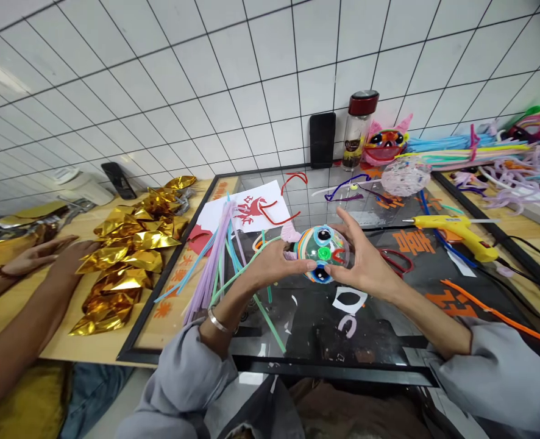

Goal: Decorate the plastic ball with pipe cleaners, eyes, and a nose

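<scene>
Between my two hands is a clear plastic ball (311, 247) made into a face. It has blue-ringed black eyes, a green nose, a red curled mouth, coloured stripes and a pink ear. My left hand (270, 262) grips its left side, thumb across the front. Around its right side my right hand (365, 262) is closed, with thumb low and index finger raised. Below the ball lie a white paper scrap with an oval hole (338, 300) and a pale purple ring of pipe cleaner (352, 326). A bundle of purple, blue and green pipe cleaners (210, 268) lies beside my left forearm.
A yellow hot glue gun (462, 235) lies at the right, near red-handled scissors (405, 261). Behind stand a glass bottle (353, 137), a black phone (322, 140) and a pink face ball (384, 146). Another person's arms (46, 286) rest by gold foil (119, 274) at left.
</scene>
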